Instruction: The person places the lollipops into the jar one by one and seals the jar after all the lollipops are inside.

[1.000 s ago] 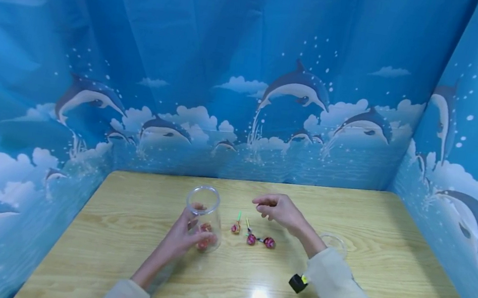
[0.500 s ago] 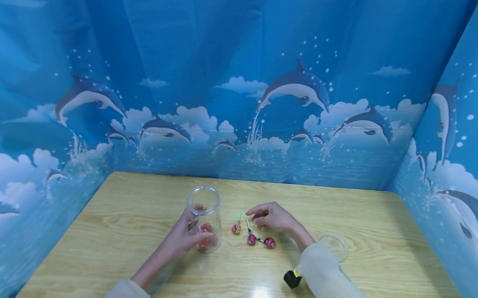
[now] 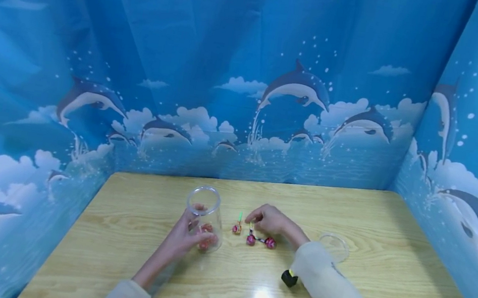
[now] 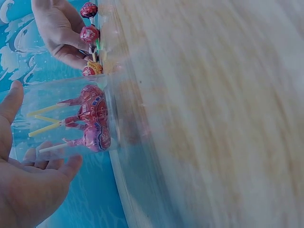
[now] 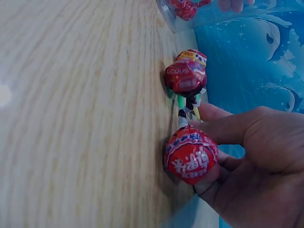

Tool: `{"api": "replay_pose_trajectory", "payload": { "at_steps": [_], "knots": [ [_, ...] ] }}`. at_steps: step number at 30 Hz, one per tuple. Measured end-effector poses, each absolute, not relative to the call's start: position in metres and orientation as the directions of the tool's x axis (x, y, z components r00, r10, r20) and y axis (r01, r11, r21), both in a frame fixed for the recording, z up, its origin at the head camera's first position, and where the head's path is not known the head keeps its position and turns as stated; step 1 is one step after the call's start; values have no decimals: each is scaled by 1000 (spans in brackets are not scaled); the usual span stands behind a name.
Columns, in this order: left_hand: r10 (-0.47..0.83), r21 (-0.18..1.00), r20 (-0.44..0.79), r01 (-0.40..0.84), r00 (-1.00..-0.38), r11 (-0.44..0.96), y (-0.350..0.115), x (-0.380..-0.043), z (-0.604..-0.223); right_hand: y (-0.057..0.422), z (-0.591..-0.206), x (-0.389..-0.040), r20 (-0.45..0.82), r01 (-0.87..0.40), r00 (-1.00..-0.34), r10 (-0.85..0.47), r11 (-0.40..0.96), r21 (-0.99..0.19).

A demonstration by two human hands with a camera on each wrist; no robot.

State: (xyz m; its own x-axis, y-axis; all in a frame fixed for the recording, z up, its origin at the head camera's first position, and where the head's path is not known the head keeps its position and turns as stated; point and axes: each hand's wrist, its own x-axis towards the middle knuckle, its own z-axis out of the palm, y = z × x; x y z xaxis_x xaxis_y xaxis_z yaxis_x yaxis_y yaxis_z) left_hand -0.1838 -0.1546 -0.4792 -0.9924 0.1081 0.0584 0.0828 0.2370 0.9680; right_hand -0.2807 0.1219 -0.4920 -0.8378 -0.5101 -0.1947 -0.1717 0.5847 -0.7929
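Note:
My left hand (image 3: 182, 235) grips a clear plastic cup (image 3: 216, 222) around its side, the cup upright on the table. Several red-wrapped lollipops (image 4: 92, 114) stand heads-down inside it, their sticks pointing up. To its right, my right hand (image 3: 273, 221) pinches the yellow stick of a lollipop (image 3: 251, 240) whose head rests on the table. A second lollipop (image 3: 270, 243) lies just right of that one, below the palm. Another, with a green stick and a red and yellow wrapper (image 3: 236, 229), lies between the cup and my right fingertips.
A clear round lid (image 3: 348, 252) lies on the wooden table (image 3: 409, 275), behind the right sleeve. Blue dolphin-print curtains (image 3: 214, 64) stand along the back and sides of the table. A black wrist device (image 3: 289, 278) hangs under the right sleeve.
My right hand has come down and slightly left to the yellow lollipop stick, which now stands a little more upright. My left hand and the cup have stayed in place.

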Motion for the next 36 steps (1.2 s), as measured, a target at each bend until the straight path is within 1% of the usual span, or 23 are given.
{"api": "replay_pose_trajectory", "payload": {
  "at_steps": [3, 11, 16, 21, 28, 33, 36],
  "knots": [
    [108, 967, 51, 76, -993, 243, -154, -184, -479, 126, -492, -279, -198, -163, -850, -487, 602, -781],
    [103, 968, 43, 67, -994, 242, -154, -181, -475, 136, -489, -275, -153, -224, -861, -484, 632, -742],
    [104, 962, 52, 77, -993, 262, -154, -180, -476, 144, -489, -273, -146, -212, -866, -479, 615, -759],
    [106, 964, 49, 75, -993, 257, -154, -182, -477, 158, -492, -268, -131, -147, -886, -446, 537, -831],
    [114, 959, 67, 96, -991, 268, -155, -183, -480, 173, -489, -258, -173, 17, -909, -379, 382, -924],
    [120, 962, 72, 100, -990, 254, -155, -183, -480, 180, -481, -249, -157, 70, -917, -367, 240, -968],
    [118, 963, 69, 97, -991, 252, -155, -182, -478, 182, -472, -243, -160, 100, -922, -353, 182, -978]
  ]
}}
